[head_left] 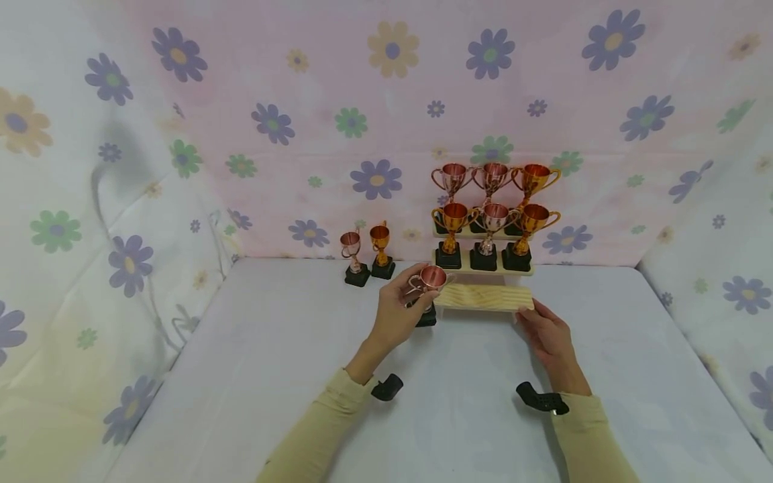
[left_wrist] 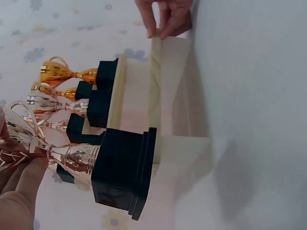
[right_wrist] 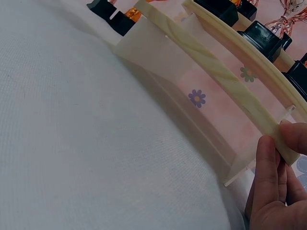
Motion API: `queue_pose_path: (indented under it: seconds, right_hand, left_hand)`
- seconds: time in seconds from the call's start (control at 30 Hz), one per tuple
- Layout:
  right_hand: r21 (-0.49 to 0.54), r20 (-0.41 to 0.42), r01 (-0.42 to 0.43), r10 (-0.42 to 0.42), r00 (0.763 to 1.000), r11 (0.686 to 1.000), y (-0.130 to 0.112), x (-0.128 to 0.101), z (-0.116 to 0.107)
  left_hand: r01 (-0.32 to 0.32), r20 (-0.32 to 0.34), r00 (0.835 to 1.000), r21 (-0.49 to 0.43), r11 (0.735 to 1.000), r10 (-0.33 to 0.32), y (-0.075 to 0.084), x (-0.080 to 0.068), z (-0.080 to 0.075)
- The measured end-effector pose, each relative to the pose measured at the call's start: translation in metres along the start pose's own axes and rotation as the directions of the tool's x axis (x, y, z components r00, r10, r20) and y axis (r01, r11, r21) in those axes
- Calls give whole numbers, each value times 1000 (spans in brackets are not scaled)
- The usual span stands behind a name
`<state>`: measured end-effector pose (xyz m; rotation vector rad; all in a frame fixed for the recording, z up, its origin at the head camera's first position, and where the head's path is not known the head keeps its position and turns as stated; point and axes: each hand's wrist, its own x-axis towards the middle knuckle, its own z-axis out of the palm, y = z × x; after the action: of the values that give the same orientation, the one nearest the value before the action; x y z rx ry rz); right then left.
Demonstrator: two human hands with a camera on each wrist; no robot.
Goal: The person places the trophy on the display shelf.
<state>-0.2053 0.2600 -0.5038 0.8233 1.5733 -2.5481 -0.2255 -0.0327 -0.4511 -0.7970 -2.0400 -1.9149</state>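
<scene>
My left hand [head_left: 392, 314] grips a rose-gold trophy cup [head_left: 433, 278] with a square black base [left_wrist: 122, 167], held just off the left end of the lowest wooden shelf board [head_left: 486, 297]. At the board's right end, my right hand [head_left: 548, 335] pinches it between thumb and fingers [right_wrist: 266, 165]. Nothing stands on this board. On the middle tier are a gold trophy [head_left: 452, 216], a silvery-pink trophy [head_left: 496, 216] and another gold trophy [head_left: 535, 216]. Behind them, two rose-gold trophies and a gold trophy [head_left: 537, 176] stand on the top tier, their bases partly hidden.
Left of the rack, a pinkish trophy [head_left: 351, 244] and a gold trophy [head_left: 380, 236] stand on the white-covered table [head_left: 290, 349]. Pale side panels [left_wrist: 184, 153] hold up the boards. A flowered cloth backdrop [head_left: 314, 87] rises behind the rack.
</scene>
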Motion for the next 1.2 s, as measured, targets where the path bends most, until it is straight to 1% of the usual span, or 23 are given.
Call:
queue_pose_path:
  seconds: [0.13, 0.23, 0.37, 0.43, 0.63, 0.87, 0.93, 1.03, 1.07, 1.13, 1.2]
  right_hand:
    - [-3, 0, -8, 8, 1000, 1000, 0, 0, 0]
    - [1, -4, -11, 11, 1000, 1000, 0, 0, 0]
    - [-1, -6, -11, 11, 1000, 1000, 0, 1, -1]
    - [-2, 1, -9, 9, 1000, 1000, 1, 1, -2]
    - [-16, 6, -6, 6, 1000, 1000, 1, 0, -2]
    - [-41, -3, -5, 5, 1000, 999, 0, 0, -2]
    - [-32, -3, -7, 7, 1000, 999, -1, 0, -2]
    - [-28, 3, -4, 4, 1000, 1000, -1, 1, -2]
    - [-32, 6, -3, 3, 1000, 999, -1, 1, -2]
    - [-34, 10, 0, 0, 1000, 999, 0, 1, -2]
    - [-35, 14, 3, -2, 1000, 999, 0, 2, -2]
  left_hand:
    - [2, -23, 1000, -18, 1000, -3, 5, 4, 5]
    - [8, -17, 1000, -29, 1000, -9, 4, 8, 9]
    - [34, -15, 999, -44, 998, -35, -5, 13, 16]
    - [38, -20, 999, -43, 998, -38, -9, 14, 20]
    - [7, -27, 1000, -35, 999, -8, -18, 21, 32]
    - [-2, -25, 1000, -50, 999, 1, -23, 32, 54]
    - [-8, -25, 1000, -57, 998, 7, -23, 36, 61]
    - [-23, -22, 1000, -89, 996, 21, -25, 41, 73]
    - [-21, -18, 1000, -107, 994, 19, -20, 43, 76]
    - [-20, -18, 1000, -133, 991, 17, -21, 46, 84]
    - [-6, -17, 1000, -152, 988, 3, -21, 48, 91]
